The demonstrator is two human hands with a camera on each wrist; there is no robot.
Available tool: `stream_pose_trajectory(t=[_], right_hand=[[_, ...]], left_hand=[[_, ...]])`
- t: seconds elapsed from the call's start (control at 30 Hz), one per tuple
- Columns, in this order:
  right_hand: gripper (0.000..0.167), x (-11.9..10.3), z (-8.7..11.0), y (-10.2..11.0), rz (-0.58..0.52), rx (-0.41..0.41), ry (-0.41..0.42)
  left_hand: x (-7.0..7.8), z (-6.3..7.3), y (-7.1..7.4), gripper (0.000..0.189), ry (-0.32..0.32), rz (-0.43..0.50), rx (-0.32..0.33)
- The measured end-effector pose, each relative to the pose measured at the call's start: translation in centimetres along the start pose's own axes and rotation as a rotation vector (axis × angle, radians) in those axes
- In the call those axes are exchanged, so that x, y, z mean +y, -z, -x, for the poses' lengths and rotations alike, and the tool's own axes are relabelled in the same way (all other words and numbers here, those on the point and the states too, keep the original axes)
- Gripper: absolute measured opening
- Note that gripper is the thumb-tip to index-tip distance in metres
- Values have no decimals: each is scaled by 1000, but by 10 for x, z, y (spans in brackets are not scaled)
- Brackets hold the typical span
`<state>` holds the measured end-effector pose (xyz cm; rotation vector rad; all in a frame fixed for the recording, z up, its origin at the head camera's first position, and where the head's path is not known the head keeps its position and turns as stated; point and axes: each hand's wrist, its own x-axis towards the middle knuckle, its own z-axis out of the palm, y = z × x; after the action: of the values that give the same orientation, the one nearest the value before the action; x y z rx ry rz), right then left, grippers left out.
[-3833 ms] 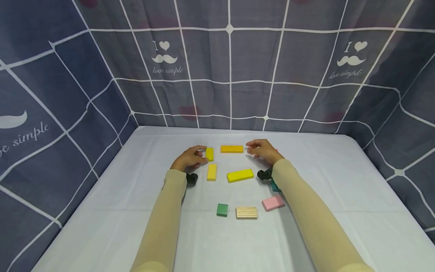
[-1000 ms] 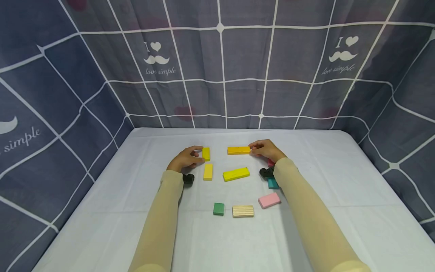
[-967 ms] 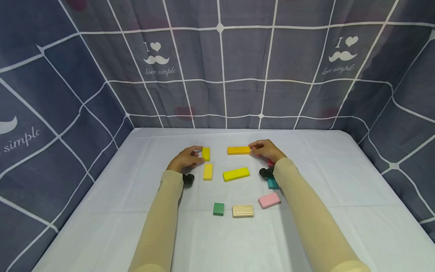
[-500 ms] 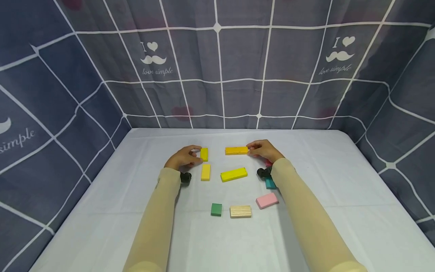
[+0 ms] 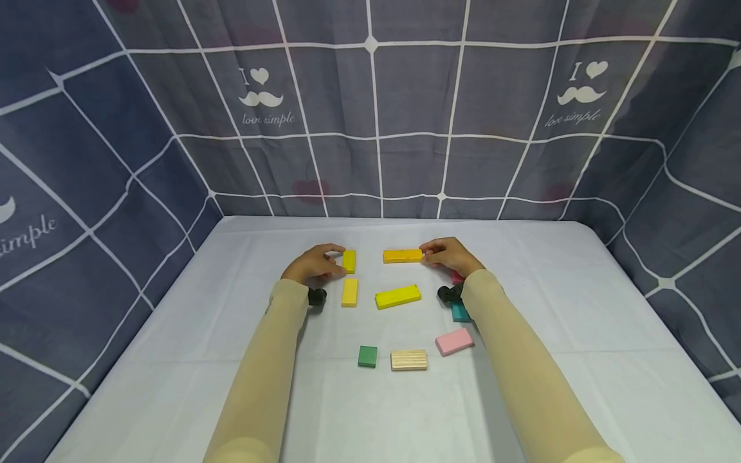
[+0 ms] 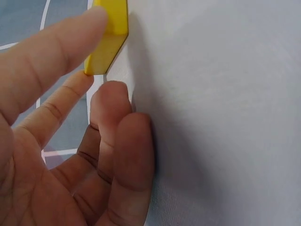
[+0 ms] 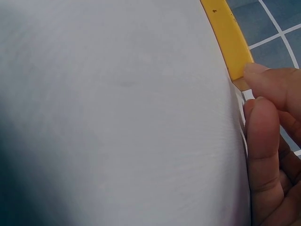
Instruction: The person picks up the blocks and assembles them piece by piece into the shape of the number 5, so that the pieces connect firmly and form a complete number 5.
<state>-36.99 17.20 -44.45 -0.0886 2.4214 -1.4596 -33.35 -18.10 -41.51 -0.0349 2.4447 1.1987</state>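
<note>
My left hand [image 5: 312, 263] pinches a small bright yellow block [image 5: 350, 261] on the white table, thumb at its near end and index finger at its far end. In the left wrist view the other fingers curl below that yellow block [image 6: 115, 19]. To the right, a longer orange-yellow block [image 5: 402, 256] lies crosswise. My right hand [image 5: 454, 256] grips its right end with thumb and index finger. In the right wrist view the thumb [image 7: 265, 77] lies against the end of the orange-yellow block [image 7: 228, 37].
Nearer lie a pale yellow block [image 5: 350, 292], a long lime-yellow block [image 5: 398, 297], a green block [image 5: 367, 356], a ridged beige block [image 5: 409, 360] and a pink block [image 5: 454, 341]. A teal block [image 5: 460, 312] and a red one [image 5: 457, 277] are partly hidden by my right arm.
My right hand, earlier apart from the orange-yellow block, has taken its right end; that block sits slightly farther right of the small yellow one. The left hand keeps its pinch.
</note>
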Motion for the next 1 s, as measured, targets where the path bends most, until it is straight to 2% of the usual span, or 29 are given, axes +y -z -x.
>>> stream_pose_trajectory(t=[0.37,0.6,1.0], right_hand=[[40,0,-1,1,1,0,-14],[39,-2,-2,1,-4,-2,-8],[39,-3,1,0,-12,-1,-19]], left_hand=[[12,-3,-5,67,47,-13,-12],[17,-5,-4,67,84,50,-38],[24,-16,-6,68,86,-35,-56]])
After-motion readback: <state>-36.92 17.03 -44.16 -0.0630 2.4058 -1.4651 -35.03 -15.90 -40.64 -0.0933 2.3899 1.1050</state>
